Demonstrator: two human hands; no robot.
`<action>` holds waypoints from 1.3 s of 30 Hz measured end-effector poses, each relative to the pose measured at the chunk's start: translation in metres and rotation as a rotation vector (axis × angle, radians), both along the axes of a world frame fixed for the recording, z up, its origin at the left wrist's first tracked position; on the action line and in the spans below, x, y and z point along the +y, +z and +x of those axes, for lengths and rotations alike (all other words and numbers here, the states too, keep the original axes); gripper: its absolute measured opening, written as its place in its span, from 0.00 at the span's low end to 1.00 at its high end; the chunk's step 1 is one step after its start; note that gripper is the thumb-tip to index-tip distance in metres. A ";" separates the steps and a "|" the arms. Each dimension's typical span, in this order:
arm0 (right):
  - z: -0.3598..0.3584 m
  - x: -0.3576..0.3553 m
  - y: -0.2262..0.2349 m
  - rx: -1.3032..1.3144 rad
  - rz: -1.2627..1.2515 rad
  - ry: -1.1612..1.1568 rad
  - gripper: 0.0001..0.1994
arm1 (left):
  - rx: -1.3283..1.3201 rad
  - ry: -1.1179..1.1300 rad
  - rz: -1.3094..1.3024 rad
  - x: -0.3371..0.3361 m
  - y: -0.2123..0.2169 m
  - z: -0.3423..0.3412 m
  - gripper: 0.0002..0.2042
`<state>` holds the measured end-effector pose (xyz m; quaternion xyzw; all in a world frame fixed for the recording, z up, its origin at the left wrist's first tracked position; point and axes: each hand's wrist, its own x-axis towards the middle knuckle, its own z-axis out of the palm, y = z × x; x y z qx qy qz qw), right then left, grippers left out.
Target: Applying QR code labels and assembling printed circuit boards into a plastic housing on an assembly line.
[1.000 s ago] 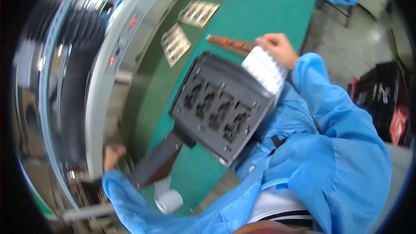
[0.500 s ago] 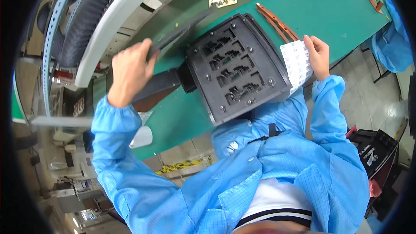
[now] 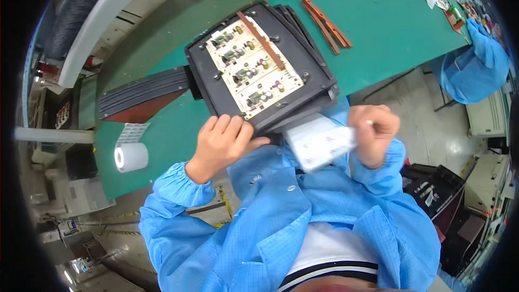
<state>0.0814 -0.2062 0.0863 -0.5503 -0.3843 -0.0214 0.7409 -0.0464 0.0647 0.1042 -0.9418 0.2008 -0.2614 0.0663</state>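
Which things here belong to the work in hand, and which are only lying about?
In the work: circuit board, brown strip, black fixture; white sheet in right hand.

Apparently lying about: label roll, loose brown bars, black crate, blue cloth.

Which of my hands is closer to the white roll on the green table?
Left. Your left hand is right of the white roll, by the black tray's near edge; your right hand is farther right, holding a white sheet.

left hand (image 3: 224, 143) at black fixture (image 3: 296, 50), circuit board (image 3: 250, 69) on it, right hand (image 3: 374, 132) holding blurred white sheet (image 3: 319, 145)
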 end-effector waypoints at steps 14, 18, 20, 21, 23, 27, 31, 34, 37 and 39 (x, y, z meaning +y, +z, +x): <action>-0.008 0.049 0.026 0.064 -0.135 -0.003 0.09 | 0.569 -0.346 -1.136 -0.006 0.041 0.047 0.09; 0.005 0.027 0.039 0.047 -0.506 0.211 0.09 | 0.554 -0.325 -1.271 0.001 0.029 0.051 0.09; 0.012 0.037 0.050 -0.018 -0.593 0.266 0.08 | 0.468 -0.353 -1.301 0.007 0.023 0.048 0.09; 0.016 0.046 0.056 -0.096 -0.540 0.236 0.08 | 0.496 -0.402 -1.252 0.011 0.024 0.049 0.09; 0.017 0.051 0.059 -0.240 -0.500 0.223 0.09 | 0.527 -0.416 -1.235 0.008 0.029 0.047 0.09; 0.034 0.054 0.072 -0.323 -0.507 0.263 0.13 | 0.666 -0.372 -1.149 0.022 0.039 0.047 0.09; 0.029 0.082 0.080 -0.229 -0.541 0.359 0.19 | 0.495 -0.411 -1.230 0.019 0.020 0.046 0.11; 0.035 0.084 0.078 -0.472 -0.462 0.363 0.19 | 0.498 -0.391 -1.201 0.019 0.025 0.047 0.11; 0.038 0.070 0.082 -0.336 -0.522 0.277 0.23 | 0.508 -0.350 -1.227 0.016 0.025 0.049 0.11; 0.042 0.060 0.080 -0.175 -0.583 0.315 0.29 | 0.478 -0.373 -1.217 0.018 0.023 0.052 0.11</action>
